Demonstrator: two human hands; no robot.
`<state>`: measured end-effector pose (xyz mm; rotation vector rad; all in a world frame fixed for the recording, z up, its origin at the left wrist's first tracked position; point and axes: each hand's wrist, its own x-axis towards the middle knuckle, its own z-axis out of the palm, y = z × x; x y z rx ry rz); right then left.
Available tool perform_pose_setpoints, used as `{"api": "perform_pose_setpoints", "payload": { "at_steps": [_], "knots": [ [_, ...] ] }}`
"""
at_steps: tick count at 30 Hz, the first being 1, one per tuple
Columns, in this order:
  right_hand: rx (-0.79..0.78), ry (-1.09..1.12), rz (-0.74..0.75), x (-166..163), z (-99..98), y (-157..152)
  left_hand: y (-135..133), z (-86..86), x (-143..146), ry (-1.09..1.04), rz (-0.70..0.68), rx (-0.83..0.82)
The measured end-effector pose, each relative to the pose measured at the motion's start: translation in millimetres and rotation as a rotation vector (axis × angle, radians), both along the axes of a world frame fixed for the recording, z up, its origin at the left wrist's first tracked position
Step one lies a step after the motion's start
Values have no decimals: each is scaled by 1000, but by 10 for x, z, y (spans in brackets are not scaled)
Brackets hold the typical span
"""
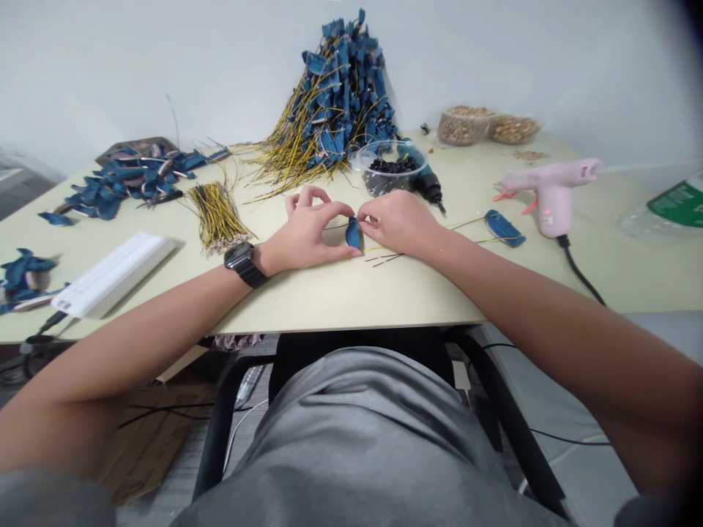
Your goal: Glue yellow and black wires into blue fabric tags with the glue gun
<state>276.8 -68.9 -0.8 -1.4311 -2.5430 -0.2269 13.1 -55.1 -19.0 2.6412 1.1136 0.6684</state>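
Observation:
My left hand (pixel 313 230), with a dark watch on its wrist, grips a small curved blue piece (pixel 353 235) between thumb and index finger just above the table. Opposite it, my right hand (pixel 400 222) is closed in a pinch at the piece's upper right edge. A thin dark wire runs by the piece toward the right fingertips; exactly what they pinch is too small to make out. Loose yellow and black wire ends (pixel 387 258) show below my right hand. Right of my forearm lies another blue piece (pixel 505 228) with wires attached.
A tall heap of wired blue pieces (pixel 346 95) stands at the back. Before it are a clear tub (pixel 359 162) of black bits and a power drill (pixel 431 183). Leftward lie a wire bundle (pixel 215 212) and a white power strip (pixel 115 274); rightward, a pink glue gun (pixel 553 194).

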Motion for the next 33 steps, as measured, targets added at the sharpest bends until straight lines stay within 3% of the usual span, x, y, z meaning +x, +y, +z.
{"api": "perform_pose_setpoints", "payload": {
  "at_steps": [33],
  "knots": [
    [2,-6,21,-23,13,-5,147,53,28,37,-128,-8]
  ]
}}
